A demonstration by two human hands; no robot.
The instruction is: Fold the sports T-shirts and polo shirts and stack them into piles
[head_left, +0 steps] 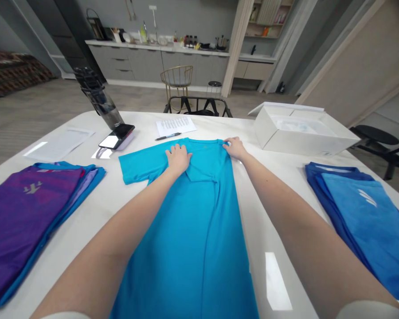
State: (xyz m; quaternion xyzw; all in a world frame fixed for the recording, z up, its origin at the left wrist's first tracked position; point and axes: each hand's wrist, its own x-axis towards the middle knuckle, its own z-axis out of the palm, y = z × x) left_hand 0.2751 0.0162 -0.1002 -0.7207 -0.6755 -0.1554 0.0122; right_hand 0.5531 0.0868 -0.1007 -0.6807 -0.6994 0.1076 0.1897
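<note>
A turquoise T-shirt [186, 235] lies on the white table [262, 212], its neckline toward the far edge. Its right side is folded inward over the body, while the left sleeve sticks out flat. My left hand [178, 158] rests on the cloth just below the collar, fingers spread. At the upper right corner of the shirt, by the shoulder, my right hand [235, 147] pinches the fabric between thumb and fingers.
Folded purple and blue shirts [29, 212] are stacked at left, folded blue shirts [365, 208] at right. An open white box [299, 133] stands at back right. Beyond the collar lie a printed sheet [182, 126] and a pen [168, 136]; a phone [117, 136] is further left.
</note>
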